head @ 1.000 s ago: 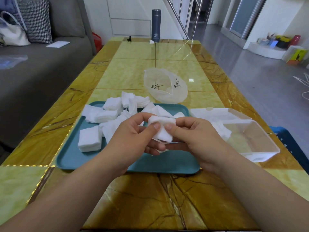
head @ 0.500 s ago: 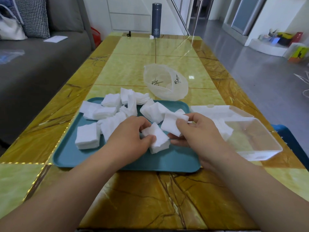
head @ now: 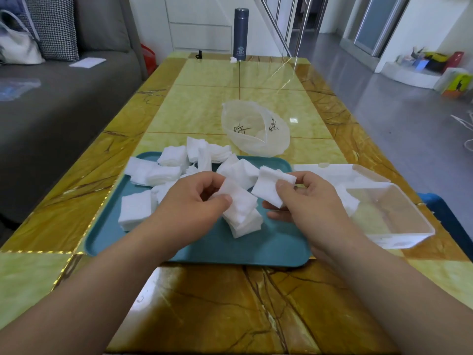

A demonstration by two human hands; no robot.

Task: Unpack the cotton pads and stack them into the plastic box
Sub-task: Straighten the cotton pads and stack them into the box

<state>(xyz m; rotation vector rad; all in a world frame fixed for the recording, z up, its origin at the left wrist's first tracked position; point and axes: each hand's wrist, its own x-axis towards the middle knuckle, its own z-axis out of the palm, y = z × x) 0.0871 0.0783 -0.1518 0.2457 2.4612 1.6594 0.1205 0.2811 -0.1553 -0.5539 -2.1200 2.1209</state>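
Observation:
Several loose stacks of white square cotton pads (head: 166, 172) lie on a teal tray (head: 256, 247). My left hand (head: 189, 206) pinches a fanned stack of pads (head: 242, 213) just above the tray's middle. My right hand (head: 307, 203) pinches a smaller bunch of pads (head: 268, 189) between thumb and fingers, a little to the right of the other stack. The clear plastic box (head: 399, 224) stands open at the tray's right edge, with its lid (head: 332, 170) lying behind and a few pads at its left end. The empty pad bag (head: 256, 129) lies beyond the tray.
The tray sits on a glossy yellow-brown stone table (head: 230, 316). A dark flask (head: 240, 34) stands at the far end. A grey sofa (head: 51, 111) runs along the left, a blue stool (head: 445, 216) is at the right edge, and open floor lies beyond.
The single bunch both hands held has been split in two. My left hand lowered its stack toward the tray, and my right hand drew its smaller bunch off to the right.

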